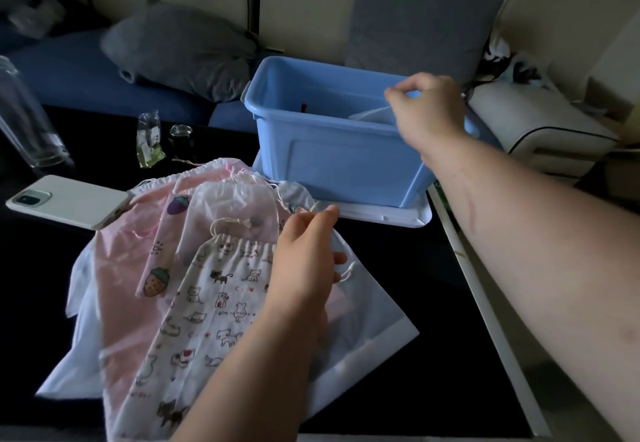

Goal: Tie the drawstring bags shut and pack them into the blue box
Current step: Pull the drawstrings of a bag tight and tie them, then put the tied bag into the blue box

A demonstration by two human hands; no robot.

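1. One blue box (pixel 329 157) stands open-topped at 1 o'clock on the dark counter (pixel 415 389), set on a white lid (pixel 398 216).
2. Inside the box, a pale bag (pixel 370 115) lies toward the 3 o'clock end and a small dark red thing (pixel 304 108) shows near the middle. The front wall hides the rest of the inside.
3. The right hand (pixel 429 109) hovers over the box's 3 o'clock end, fingers curled and thumb tip against forefinger. I cannot tell whether a cord is pinched there.
4. Five bags lie heaped at 7 o'clock, outside the box. A cat-print bag (pixel 207 303) with a gathered neck is on top. Around it are a strawberry-print bag (pixel 159 268), a pink bag (pixel 117 303), a white crinkled bag (pixel 235 206) and a frosted bag (pixel 363 320).
5. The left hand (pixel 304 251) rests on the heap with fingers nearly straight, gripping nothing. Its fingertips touch a cord at the heap's 1 o'clock edge.
6. A phone (pixel 69 199) lies at 9 o'clock, just beside the heap. A glass bottle (pixel 27 122), a plastic packet (pixel 149 140) and a small jar (pixel 180 136) stand toward 10 o'clock.
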